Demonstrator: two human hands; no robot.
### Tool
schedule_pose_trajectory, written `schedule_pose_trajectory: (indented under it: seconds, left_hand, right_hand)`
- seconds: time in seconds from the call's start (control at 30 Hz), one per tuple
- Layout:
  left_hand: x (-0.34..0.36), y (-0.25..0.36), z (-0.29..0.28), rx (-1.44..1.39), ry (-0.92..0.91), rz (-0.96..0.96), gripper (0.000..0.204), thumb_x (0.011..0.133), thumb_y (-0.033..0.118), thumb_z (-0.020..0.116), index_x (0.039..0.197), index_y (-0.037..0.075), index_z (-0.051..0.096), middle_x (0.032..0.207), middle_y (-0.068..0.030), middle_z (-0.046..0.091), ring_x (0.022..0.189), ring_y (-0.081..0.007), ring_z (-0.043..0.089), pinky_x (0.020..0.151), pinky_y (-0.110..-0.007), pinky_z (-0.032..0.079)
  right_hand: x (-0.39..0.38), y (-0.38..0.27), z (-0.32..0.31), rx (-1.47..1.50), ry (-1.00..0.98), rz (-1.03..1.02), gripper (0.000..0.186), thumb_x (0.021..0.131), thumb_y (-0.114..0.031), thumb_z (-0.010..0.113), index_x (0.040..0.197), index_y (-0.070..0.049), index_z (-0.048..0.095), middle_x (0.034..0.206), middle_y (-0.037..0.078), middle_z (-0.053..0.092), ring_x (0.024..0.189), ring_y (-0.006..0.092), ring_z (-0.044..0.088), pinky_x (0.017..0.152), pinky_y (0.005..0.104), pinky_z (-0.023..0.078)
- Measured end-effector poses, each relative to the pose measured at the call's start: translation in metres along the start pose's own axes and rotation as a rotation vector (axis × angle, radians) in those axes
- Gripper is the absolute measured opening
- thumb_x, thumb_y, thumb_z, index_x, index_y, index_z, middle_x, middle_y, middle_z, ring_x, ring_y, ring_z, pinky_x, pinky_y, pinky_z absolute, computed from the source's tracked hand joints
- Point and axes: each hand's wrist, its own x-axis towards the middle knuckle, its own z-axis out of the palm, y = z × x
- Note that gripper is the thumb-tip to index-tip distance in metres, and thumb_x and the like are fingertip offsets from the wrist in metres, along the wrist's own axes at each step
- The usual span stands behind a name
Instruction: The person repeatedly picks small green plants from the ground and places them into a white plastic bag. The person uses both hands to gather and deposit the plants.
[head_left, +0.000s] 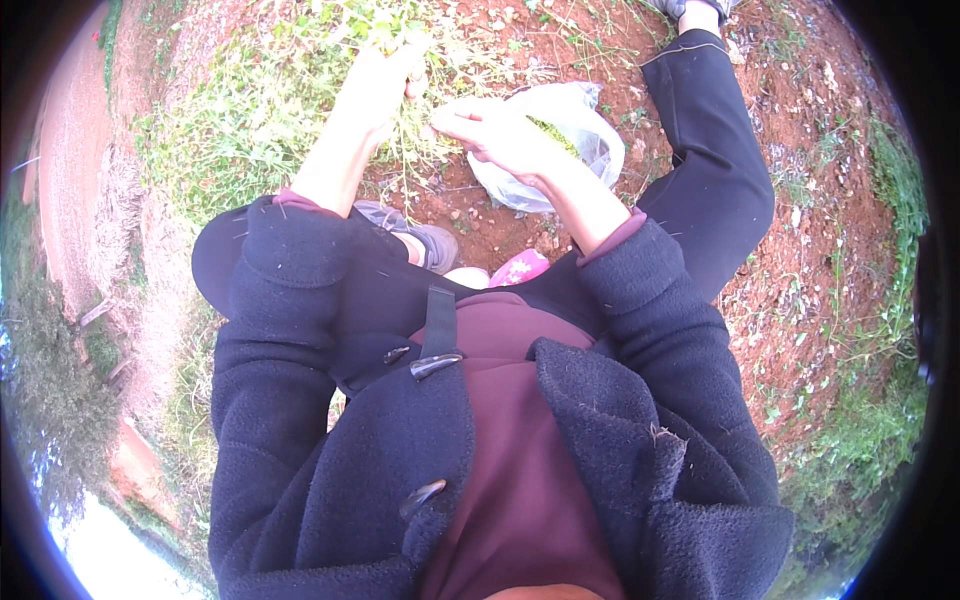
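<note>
My left hand is closed round a bunch of green plant stems, with leaves above the fist and stalks hanging below it. Close by on the right, my right hand has its fingers drawn together, tips beside the hanging stems. Bright light washes out both hands, so whatever the right fingertips pinch cannot be made out. Behind the right hand and wrist, a whitish see-through plastic bag rests on the soil, partly hidden. Some green plant matter shows in its mouth.
Red-brown soil with small stones lies between my legs. Thick green weeds grow at the left. My bent legs frame the spot, a grey shoe under the left forearm. A pink patterned item lies near my lap.
</note>
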Motion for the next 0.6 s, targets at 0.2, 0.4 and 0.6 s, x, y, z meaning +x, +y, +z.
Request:
schedule_pose_trajectory:
  seconds: [0.2, 0.4, 0.6]
  left_hand:
    - [0.0, 0.001, -0.004, -0.036, -0.007, -0.041, 0.014, 0.095, 0.019, 0.054, 0.084, 0.011, 0.053, 0.062, 0.0048, 0.043, 0.052, -0.0056, 0.04, 0.043, -0.02, 0.031]
    - [0.0, -0.003, -0.007, -0.057, -0.019, -0.056, 0.012, 0.095, 0.017, 0.053, 0.087, 0.009, 0.054, 0.062, 0.0055, 0.041, 0.051, -0.0052, 0.038, 0.045, -0.02, 0.03]
    - [0.007, 0.001, -0.02, -0.177, 0.062, -0.006, 0.012, 0.096, 0.017, 0.05, 0.087, 0.009, 0.052, 0.06, 0.0062, 0.036, 0.05, -0.0059, 0.032, 0.048, -0.022, 0.03]
  right_hand:
    - [-0.001, 0.004, 0.005, 0.425, -0.041, 0.081, 0.024, 0.094, -0.03, 0.054, 0.093, -0.007, 0.063, 0.071, -0.008, 0.042, 0.06, 0.0042, 0.032, 0.052, 0.0194, 0.025]
    - [-0.002, 0.002, 0.004, 0.322, -0.068, 0.086, 0.028, 0.097, -0.033, 0.048, 0.08, -0.011, 0.054, 0.067, -0.008, 0.04, 0.057, 0.0033, 0.031, 0.05, 0.0193, 0.024]
    - [-0.017, -0.008, -0.009, 0.084, -0.105, 0.012, 0.029, 0.096, -0.035, 0.048, 0.081, -0.011, 0.056, 0.062, -0.008, 0.04, 0.054, 0.0021, 0.032, 0.048, 0.0198, 0.025]
